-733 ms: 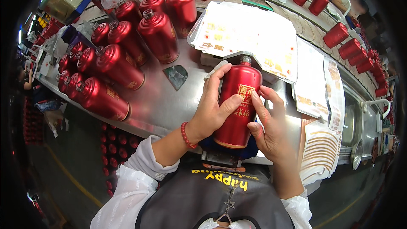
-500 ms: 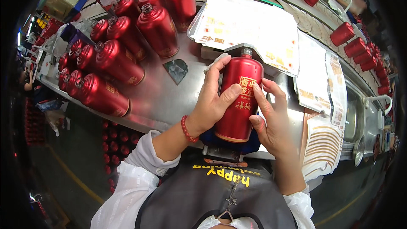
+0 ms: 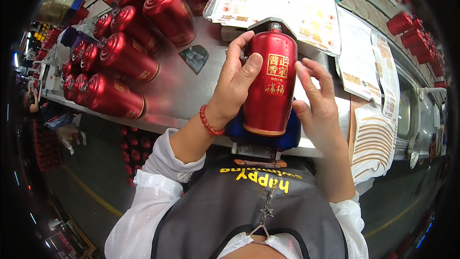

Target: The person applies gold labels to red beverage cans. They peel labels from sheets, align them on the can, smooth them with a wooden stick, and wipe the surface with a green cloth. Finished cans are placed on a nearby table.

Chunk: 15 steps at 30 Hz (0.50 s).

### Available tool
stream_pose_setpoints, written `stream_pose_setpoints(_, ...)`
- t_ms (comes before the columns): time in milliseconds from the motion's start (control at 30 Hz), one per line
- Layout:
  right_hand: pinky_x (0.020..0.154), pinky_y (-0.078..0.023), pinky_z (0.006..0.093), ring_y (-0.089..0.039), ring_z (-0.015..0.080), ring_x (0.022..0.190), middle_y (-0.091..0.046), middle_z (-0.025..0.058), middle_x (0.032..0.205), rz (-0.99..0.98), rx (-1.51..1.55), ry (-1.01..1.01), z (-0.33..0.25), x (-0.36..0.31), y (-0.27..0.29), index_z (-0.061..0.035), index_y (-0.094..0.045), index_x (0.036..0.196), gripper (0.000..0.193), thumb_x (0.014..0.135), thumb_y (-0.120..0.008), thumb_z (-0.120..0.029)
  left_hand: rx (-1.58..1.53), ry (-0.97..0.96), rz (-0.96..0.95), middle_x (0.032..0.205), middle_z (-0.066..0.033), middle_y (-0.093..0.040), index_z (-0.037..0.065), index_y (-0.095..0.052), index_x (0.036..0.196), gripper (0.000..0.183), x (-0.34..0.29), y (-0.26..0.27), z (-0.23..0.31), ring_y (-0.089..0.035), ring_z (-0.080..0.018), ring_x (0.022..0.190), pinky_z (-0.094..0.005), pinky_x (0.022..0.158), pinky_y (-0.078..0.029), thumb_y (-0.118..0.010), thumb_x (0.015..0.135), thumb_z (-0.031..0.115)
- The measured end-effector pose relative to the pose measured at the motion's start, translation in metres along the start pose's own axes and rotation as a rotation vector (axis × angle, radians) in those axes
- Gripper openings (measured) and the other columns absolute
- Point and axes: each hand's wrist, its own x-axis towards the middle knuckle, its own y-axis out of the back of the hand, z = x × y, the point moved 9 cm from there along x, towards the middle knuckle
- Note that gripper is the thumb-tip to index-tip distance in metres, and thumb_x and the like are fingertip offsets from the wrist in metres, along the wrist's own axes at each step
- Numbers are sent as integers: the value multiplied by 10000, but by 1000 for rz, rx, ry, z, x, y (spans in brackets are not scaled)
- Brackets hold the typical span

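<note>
A red bottle (image 3: pixel 269 100) with gold lettering and a clear glass neck lies tilted on a dark blue padded rest (image 3: pixel 293 132) at the table's near edge. My left hand (image 3: pixel 234 79) grips its left side, thumb on the front and fingers partly hidden behind. Close to the bottle's right side is my right hand (image 3: pixel 322 100), fingers apart and slightly bent; whether a fingertip still touches the bottle is hard to tell. Beyond the neck, sheets of white and gold labels (image 3: pixel 268 0) lie on a raised stand. A small dark, round-topped plate (image 3: pixel 194 58) rests on the metal table left of my left hand.
Several red bottles (image 3: pixel 129 57) crowd the left of the metal table (image 3: pixel 177 93). More label sheets (image 3: pixel 359 67) and a strip-covered white backing (image 3: pixel 373 139) lie at the right. Other red bottles (image 3: pixel 412 36) stand along a conveyor at the far right.
The view has shifted, and the bottle appears higher in it. My right hand's fingers, earlier on the bottle's front, have drawn away to its right. My left hand keeps its hold.
</note>
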Motion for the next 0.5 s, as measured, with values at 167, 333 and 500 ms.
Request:
stream_pose_setpoints(167,1069,-421,440,-466,362,1259,-409,200,1463,-38,40,12,-8,2,-7,-123,-559,1432,537,923,-695,-228,82,5,44,1379,-189,-461,-41,-305,1465,766,3,4,-7,-468,-222,1264,-346,1091,-379,-690,950,375)
stream_pose_setpoints(333,1095,-406,445,-442,366,1294,-375,205,1493,-67,30,4,-11,6,-11,-141,-578,1420,535,904,-711,-186,207,19,24,1365,-133,-469,32,-238,1516,693,4,10,-11,-503,-166,1221,-318,1048,-425,-632,987,243)
stream_pose_setpoints(500,1095,-405,447,-433,366,1304,-379,208,1490,-69,4,5,-11,6,-11,-136,-587,1412,518,912,-703,-207,183,28,21,1379,-133,-450,29,-245,1514,677,4,9,-11,-492,-166,1236,-323,1055,-420,-625,988,223)
